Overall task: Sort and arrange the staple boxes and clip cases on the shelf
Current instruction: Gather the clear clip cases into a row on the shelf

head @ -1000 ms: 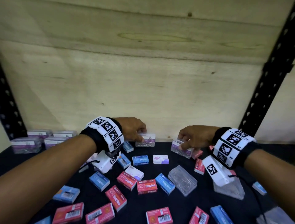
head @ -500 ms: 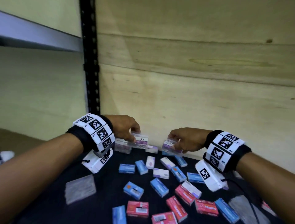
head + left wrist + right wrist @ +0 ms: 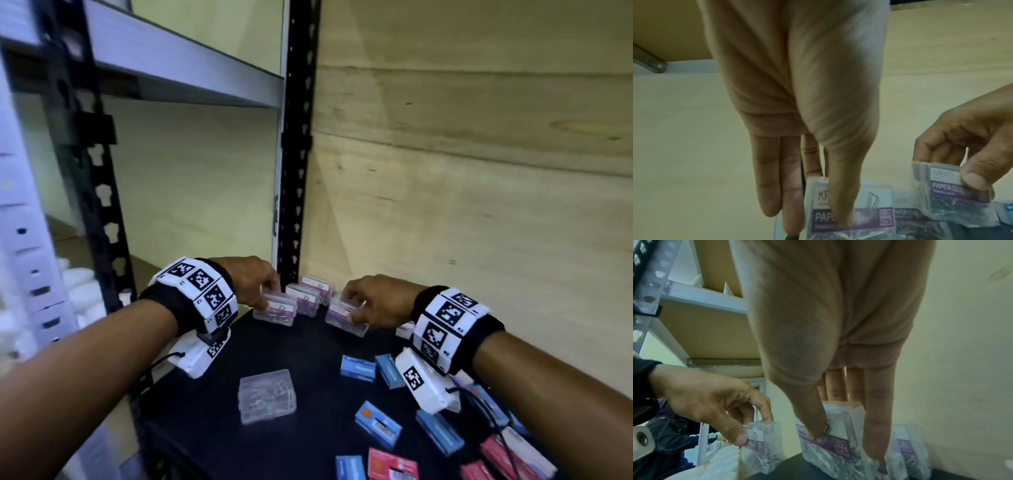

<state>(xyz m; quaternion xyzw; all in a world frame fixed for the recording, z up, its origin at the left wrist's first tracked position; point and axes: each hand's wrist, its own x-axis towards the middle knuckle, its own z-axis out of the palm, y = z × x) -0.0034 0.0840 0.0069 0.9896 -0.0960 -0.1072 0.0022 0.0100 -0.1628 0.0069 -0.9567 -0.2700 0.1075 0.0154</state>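
My left hand (image 3: 255, 284) pinches a clear paper-clip case with a purple label (image 3: 275, 311) between thumb and fingers at the shelf's back left corner; the same case (image 3: 851, 209) shows in the left wrist view. My right hand (image 3: 373, 301) grips a second purple-labelled clip case (image 3: 344, 320), seen close in the right wrist view (image 3: 838, 431). Two more such cases (image 3: 310, 298) stand between the hands by the black post. Blue staple boxes (image 3: 358, 368) and red staple boxes (image 3: 392, 467) lie scattered on the dark shelf (image 3: 308, 442).
A clear unlabelled clip case (image 3: 267, 395) lies flat in the shelf's middle. A black perforated upright (image 3: 296, 137) stands at the back corner. Plywood (image 3: 479, 171) closes the back. A grey shelf beam (image 3: 171, 65) runs overhead at left.
Both hands carried their clip cases leftward across the shelf to the back left corner, beside the cases standing there. The view swung left with them.
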